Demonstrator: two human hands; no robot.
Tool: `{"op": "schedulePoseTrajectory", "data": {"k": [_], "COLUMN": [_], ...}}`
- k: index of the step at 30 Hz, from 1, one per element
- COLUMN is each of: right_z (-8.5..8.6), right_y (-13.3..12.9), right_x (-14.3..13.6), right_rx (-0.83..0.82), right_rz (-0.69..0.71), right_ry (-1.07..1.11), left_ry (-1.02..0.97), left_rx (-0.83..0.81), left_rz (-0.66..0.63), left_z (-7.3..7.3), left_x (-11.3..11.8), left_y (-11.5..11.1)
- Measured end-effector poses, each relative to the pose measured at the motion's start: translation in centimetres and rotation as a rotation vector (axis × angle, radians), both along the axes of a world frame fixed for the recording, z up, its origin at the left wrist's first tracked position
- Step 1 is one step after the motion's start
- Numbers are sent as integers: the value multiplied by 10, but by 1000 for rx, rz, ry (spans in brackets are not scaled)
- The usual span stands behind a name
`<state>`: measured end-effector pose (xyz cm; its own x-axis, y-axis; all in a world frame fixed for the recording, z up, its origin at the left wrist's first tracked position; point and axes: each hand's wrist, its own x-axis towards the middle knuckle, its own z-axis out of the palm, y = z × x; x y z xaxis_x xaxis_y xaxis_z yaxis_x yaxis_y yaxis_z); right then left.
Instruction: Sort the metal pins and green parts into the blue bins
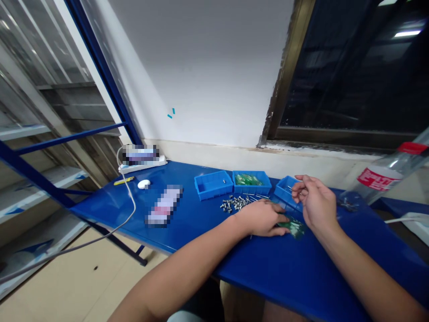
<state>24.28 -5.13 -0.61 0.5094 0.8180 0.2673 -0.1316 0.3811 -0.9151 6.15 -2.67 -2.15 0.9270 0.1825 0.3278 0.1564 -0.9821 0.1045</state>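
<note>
My left hand lies on the blue table with its fingers spread, the fingertips at a green-and-clear plastic packet. Over the right blue bin, my right hand is raised with its fingers curled; what they hold, if anything, is too small to tell. A heap of metal screws lies left of my left hand, and a few long thin metal pins lie behind it. The middle blue bin holds green packets. In the left blue bin is one small metal piece.
A large clear bottle with a red cap stands at the right. On the left are a blurred-out flat item, a white oval object, a yellow cutter, a power strip and a hanging cable.
</note>
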Motion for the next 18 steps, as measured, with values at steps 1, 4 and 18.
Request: {"op": "schedulePoseTrajectory", "data": {"k": [1,4,18], "right_z": [0,-2,-5], "right_y": [0,1,-6], "right_x": [0,0,-18], "right_rx": [-5,-14,-151], "right_rz": [1,6,391], "right_ry": [-1,-22,-303], "left_ry": [-8,-58,-650], "left_rx": [-19,-66,-546], "left_rz": [3,-3,427], "left_z": [1,6,23], "left_x": [-3,-11,-27], "left_y": [2,4,12]}}
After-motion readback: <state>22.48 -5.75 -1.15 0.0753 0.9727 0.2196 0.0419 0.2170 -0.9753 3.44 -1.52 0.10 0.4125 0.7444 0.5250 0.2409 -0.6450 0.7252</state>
